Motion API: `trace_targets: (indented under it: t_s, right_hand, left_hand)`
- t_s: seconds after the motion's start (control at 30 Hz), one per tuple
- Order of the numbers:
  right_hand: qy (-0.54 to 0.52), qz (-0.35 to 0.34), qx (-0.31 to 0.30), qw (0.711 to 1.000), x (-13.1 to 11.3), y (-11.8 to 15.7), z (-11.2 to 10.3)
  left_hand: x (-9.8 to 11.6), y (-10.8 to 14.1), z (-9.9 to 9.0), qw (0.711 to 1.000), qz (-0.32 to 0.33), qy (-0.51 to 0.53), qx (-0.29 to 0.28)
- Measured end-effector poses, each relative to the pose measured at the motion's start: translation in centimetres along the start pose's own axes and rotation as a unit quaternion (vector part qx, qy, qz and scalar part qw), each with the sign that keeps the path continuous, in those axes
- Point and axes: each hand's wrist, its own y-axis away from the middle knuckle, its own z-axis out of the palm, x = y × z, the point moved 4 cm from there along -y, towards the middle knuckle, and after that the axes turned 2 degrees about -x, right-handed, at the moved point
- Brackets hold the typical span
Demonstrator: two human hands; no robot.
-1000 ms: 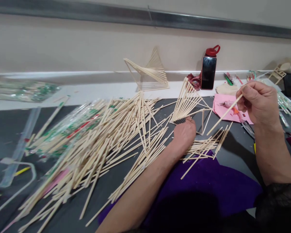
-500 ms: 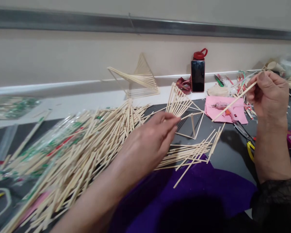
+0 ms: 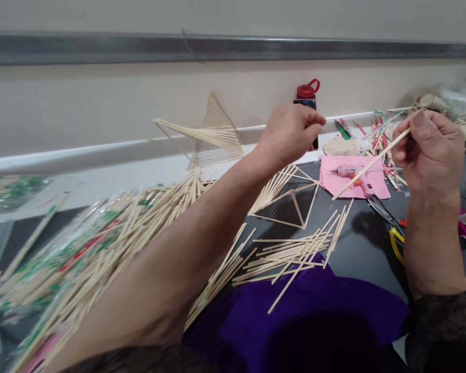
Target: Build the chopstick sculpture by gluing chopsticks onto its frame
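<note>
Up sweeps the left hand in front of the red-capped bottle, fingers bunched, hold unclear, while the right hand's fingers pinch a thin stick!

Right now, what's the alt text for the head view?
A person's right grip holds a thin wooden stick; the left grip partly hides a red-lidded bottle. On the table are a stick frame, loose sticks and a pink glue gun.

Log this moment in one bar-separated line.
left hand: raised, hiding part of red-lidded bottle, grip unclear | right hand: holds wooden stick, slanting down | nearby: glue gun on pink paper
</note>
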Motion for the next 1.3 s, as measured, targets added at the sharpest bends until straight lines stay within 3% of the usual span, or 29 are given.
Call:
trace_targets:
  t_s: [0.13,0.27,0.47,0.63,0.8,1.07,1.2,1.3]
  right_hand:
    - [0.002,0.023,-0.036,0.999,0.8,0.4,1.7]
    - [0.006,0.082,-0.110,0.991,1.7,2.0,4.6]
    - [0.050,0.084,-0.141,0.985,2.1,4.4,7.2]
    - [-0.028,0.167,-0.170,0.971,3.4,5.1,8.5]
    - [-0.086,0.230,-0.216,0.945,4.1,5.5,9.1]
    - [-0.028,0.191,-0.225,0.955,4.0,5.4,8.8]
    - [-0.014,0.171,-0.228,0.959,3.5,5.1,8.6]
    - [0.093,0.112,-0.247,0.958,2.5,5.1,8.1]
  left_hand:
    - [-0.3,7.0,-0.8,0.988,-0.056,0.136,-0.037]
    - [-1.3,13.0,1.1,0.946,-0.141,0.271,-0.108]
    - [-2.9,17.5,3.2,0.860,-0.240,0.431,-0.128]
    - [-3.9,18.3,4.4,0.826,-0.248,0.496,-0.098]
    - [-4.0,18.1,5.1,0.809,-0.237,0.531,-0.085]
    - [-3.1,16.7,5.1,0.813,-0.224,0.523,-0.126]
    - [-2.9,15.8,4.9,0.824,-0.204,0.519,-0.102]
    - [-2.9,15.8,4.8,0.819,-0.177,0.542,-0.069]
